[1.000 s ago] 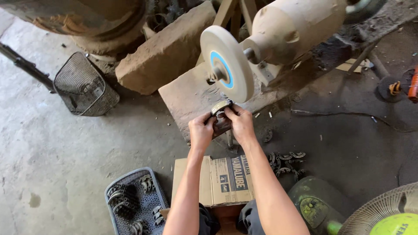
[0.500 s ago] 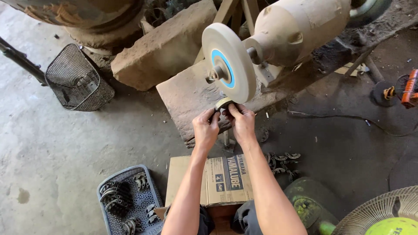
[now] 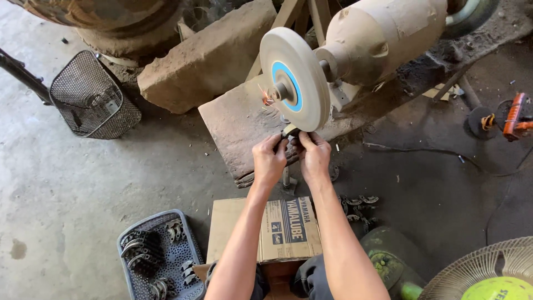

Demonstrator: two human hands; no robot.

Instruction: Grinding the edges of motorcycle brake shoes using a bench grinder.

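My left hand (image 3: 269, 160) and my right hand (image 3: 314, 155) together pinch a small dark metal part (image 3: 291, 135) and press it up against the lower rim of a pale grinding wheel (image 3: 294, 79) with a blue centre. A few orange sparks (image 3: 266, 97) show on the wheel's left side. The wheel is mounted on a dusty beige bench grinder motor (image 3: 383, 36). Most of the part is hidden by my fingers.
A cardboard box (image 3: 266, 230) lies over my lap. A grey plastic tray (image 3: 158, 255) of curved metal pieces sits at lower left, more pieces (image 3: 358, 205) on the floor at right. Wire basket (image 3: 91, 97) far left, stone slab (image 3: 205, 58), fan (image 3: 488, 275), orange tool (image 3: 513, 116).
The hands have stayed on the part at the wheel's lower rim. Sparks now appear left of the wheel. The view has shifted slightly.
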